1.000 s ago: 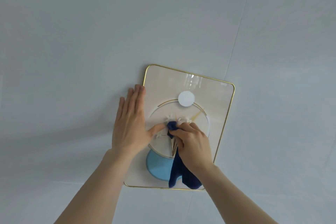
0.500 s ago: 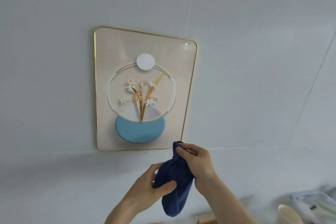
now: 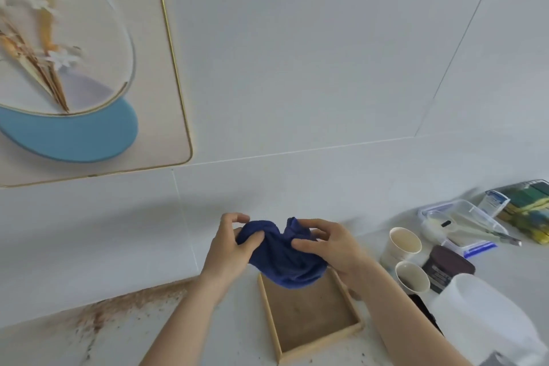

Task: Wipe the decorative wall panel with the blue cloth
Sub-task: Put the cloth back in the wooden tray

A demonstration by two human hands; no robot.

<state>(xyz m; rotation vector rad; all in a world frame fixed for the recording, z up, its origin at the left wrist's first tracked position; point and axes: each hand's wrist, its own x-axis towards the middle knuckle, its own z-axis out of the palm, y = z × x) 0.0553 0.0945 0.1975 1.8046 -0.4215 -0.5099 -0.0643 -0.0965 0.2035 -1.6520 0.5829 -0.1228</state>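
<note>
- Wooden tray (image 3: 309, 321): nearest item, lying flat on the worktop (image 3: 208, 336) directly under both hands. Its floor is bare.
- Brown specks and a stain mark the worktop to the left of the tray, along the foot of the wall.
- Blue cloth (image 3: 285, 258): bunched and slack, held in the air between the 2 hands, its lower bulge hanging just above the tray's far end. No clear long axis; it sags as a crumpled pouch.
- Left hand (image 3: 230, 249): grip closed on the cloth's left edge, thumb pressed against the fabric, fingers curled behind it.
- Right hand (image 3: 329, 246): grip closed on the cloth's right side, thumb and fingers pinching a raised fold.
- To the right on the worktop: 2 paper cups (image 3: 404, 246), a dark jar (image 3: 448, 264), a clear lidded box (image 3: 463, 226), and a white container (image 3: 487, 318) at the frame edge.
- Decorative wall panel (image 3: 166, 128): mounted on the wall, up and to the left of both hands, well apart from the cloth. Only its lower right part is in frame, gold-edged.
- Judgement: the hands appear to be regathering the cloth. The panel lies on the left hand's side, so the left hand is the nearer; any return to wiping calls for a lift up and leftward.
</note>
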